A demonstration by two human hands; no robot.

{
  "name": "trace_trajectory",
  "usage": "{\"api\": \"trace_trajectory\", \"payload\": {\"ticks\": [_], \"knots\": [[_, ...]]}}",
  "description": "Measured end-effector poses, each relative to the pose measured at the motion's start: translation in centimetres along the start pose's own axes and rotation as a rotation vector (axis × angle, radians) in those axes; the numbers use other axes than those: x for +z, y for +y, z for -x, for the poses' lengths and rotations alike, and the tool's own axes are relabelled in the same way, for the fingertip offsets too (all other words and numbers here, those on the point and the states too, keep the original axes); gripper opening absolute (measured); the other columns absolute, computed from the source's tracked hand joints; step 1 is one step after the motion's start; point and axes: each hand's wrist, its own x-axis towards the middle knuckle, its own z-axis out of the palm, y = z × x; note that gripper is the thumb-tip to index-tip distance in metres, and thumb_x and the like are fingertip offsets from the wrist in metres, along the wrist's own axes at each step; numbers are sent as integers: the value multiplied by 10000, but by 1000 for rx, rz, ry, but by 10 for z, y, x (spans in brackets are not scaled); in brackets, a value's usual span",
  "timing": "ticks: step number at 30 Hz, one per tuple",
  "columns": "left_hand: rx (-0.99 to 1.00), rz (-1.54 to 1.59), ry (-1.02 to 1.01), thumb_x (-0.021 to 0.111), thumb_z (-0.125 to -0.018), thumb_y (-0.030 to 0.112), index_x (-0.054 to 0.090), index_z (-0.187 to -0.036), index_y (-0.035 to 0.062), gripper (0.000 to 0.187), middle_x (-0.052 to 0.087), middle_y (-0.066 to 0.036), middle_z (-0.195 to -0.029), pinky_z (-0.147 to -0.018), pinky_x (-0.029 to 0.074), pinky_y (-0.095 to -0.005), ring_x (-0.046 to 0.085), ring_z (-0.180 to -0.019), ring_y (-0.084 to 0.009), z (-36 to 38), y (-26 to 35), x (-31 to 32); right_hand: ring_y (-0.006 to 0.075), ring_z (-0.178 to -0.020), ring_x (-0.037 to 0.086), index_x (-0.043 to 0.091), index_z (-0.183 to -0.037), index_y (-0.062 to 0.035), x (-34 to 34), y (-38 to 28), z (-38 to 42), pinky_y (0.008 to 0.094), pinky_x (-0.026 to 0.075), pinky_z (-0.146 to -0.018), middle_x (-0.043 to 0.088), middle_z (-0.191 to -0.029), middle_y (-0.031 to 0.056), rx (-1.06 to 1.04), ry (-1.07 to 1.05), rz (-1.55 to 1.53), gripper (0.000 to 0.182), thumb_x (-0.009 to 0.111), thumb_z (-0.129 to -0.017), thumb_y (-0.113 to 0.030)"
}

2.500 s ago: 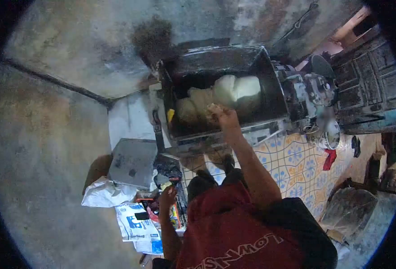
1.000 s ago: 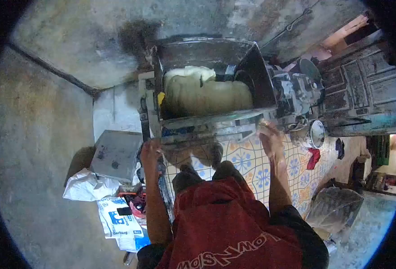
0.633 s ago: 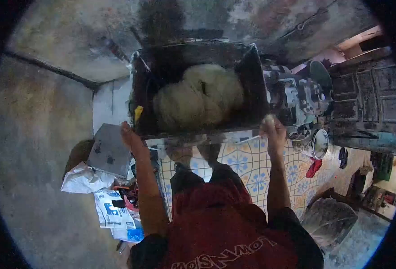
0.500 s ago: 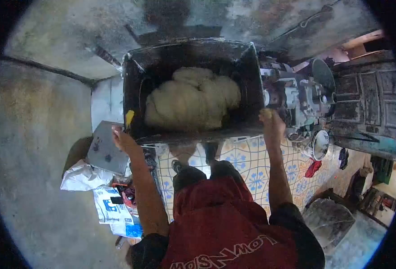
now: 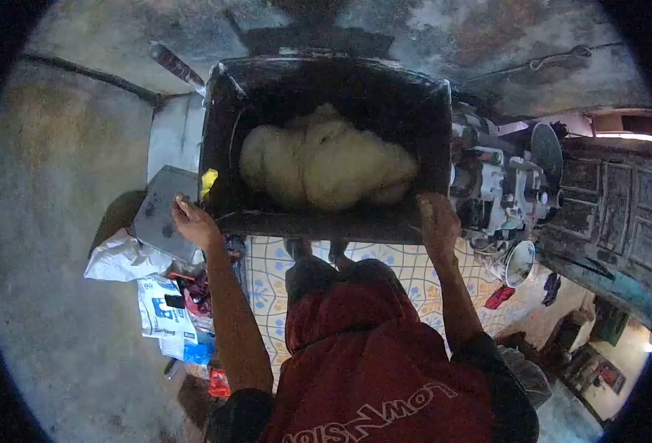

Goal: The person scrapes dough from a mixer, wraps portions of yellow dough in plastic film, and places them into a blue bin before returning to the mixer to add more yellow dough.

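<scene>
A large pale mass of dough lies lumped together in a deep dark rectangular trough. My left hand is just outside the trough's left front corner, fingers slightly bent and apart, with nothing in them. Close above it, a yellow piece sits at the trough's left edge. My right hand is at the right front corner, overlapping the rim. Its fingers are bunched together in dim light; whether they grip the rim or a small bit of something is not clear.
Grey machinery adjoins the trough's right side, with a white bucket below. To the left are a grey panel, a white sack and printed bags. Tiled floor lies beneath; a wooden door is at right.
The dough has changed shape, its bulk now lower and spread further right. My right hand has shifted inward over the front corner; my left hand's fingers have loosened. The view has shifted slightly.
</scene>
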Motion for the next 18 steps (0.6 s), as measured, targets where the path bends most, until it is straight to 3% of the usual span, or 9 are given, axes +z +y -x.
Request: {"api": "trace_trajectory", "payload": {"ticks": [3,5,7,9,11,14,17,18], "knots": [[122,227,79,392,-1008,312,497,-1171,-87,443,582,-209,-1203,-973,428,-323,573,-1110,-271,-8,-36,14,325,-882,646,658,-1004,-57,-2,-5,-1,410,517,-738,657,-970,153,84,-81,31,198,613,-900,-219],[105,343,46,404,-998,321,503,-1174,-85,454,600,-221,-1163,-934,445,-314,592,-1069,-297,-17,-56,13,328,-882,645,660,-1009,-58,0,-2,-2,408,514,-741,656,-970,156,74,-101,67,202,605,-906,-223],[153,229,78,403,-995,331,508,-1183,-84,467,606,-228,-1140,-908,456,-316,599,-1044,-313,-21,-68,16,338,-893,643,660,-1017,-53,-1,-6,-10,411,513,-753,657,-978,160,65,-152,21,214,598,-909,-228],[20,93,69,377,-994,361,531,-1175,-83,503,622,-232,-1094,-862,469,-341,614,-972,-324,-18,-37,5,345,-908,640,653,-1038,-52,1,-9,-19,414,513,-768,654,-996,166,57,-197,0,225,589,-913,-228],[127,-82,109,365,-992,381,537,-1178,-80,527,623,-229,-1096,-862,467,-361,612,-962,-331,-4,-14,3,351,-927,636,642,-1071,-57,12,-10,-37,417,514,-785,646,-1022,174,51,-231,3,237,578,-916,-224],[213,34,123,377,-993,382,547,-1166,-79,521,622,-217,-1114,-892,456,-373,606,-986,-325,-4,-21,4,358,-972,622,600,-1144,-59,41,-18,-64,438,509,-822,624,-1079,190,-52,-410,150,272,540,-933,-219],[202,28,132,420,-991,338,565,-1134,-82,467,628,-215,-1084,-897,453,-378,610,-978,-326,-11,-28,3,372,-1028,595,532,-1258,-88,73,-19,-80,438,495,-849,607,-1116,186,-297,-475,176,407,595,-858,-129],[208,36,145,433,-990,323,569,-1125,-83,449,630,-215,-1073,-895,454,-377,612,-973,-324,-9,-25,3,359,-1066,577,524,-1261,-80,80,-23,-85,445,491,-868,589,-1157,178,-298,-500,213,388,566,-885,-166]]}}
